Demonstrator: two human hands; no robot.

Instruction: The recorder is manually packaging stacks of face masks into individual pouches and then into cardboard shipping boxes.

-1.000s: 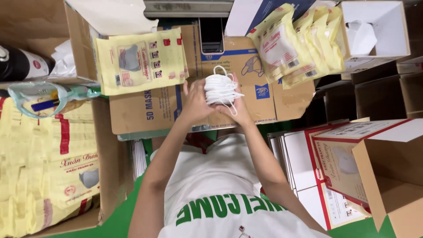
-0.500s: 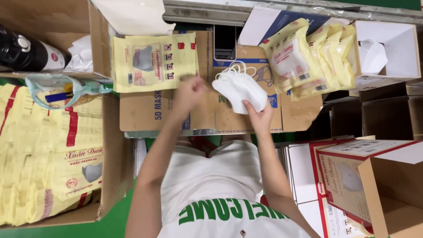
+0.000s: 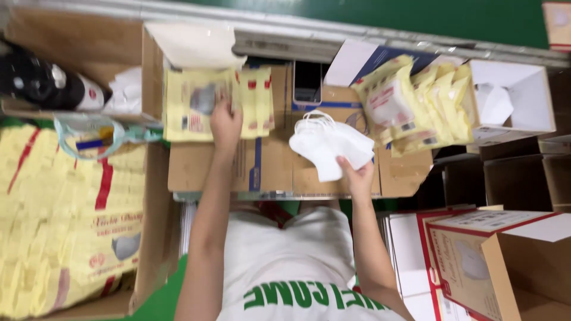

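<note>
Holding a stack of white face masks [image 3: 330,145] over the middle of the cardboard box top [image 3: 273,166], right hand [image 3: 357,175] pinching its near edge. Pressing down on the yellow pouches [image 3: 217,101] at far left, left hand [image 3: 225,123] fingers spread flat, gripping nothing. Lying just beyond, a phone [image 3: 307,82]; leaning at right, more filled yellow packets [image 3: 416,101].

A green floor [image 3: 160,297] shows at the lower left of the frame, and a green strip [image 3: 386,15] runs along the top edge behind a grey metal rail [image 3: 285,44]. The middle is filled by a flattened brown cardboard box serving as the work surface [image 3: 267,166]. Open brown cartons [image 3: 77,47] stand at the upper left, dark empty ones [image 3: 523,172] at the right. Light is even and bright, with soft shadows only inside the cartons.
</note>
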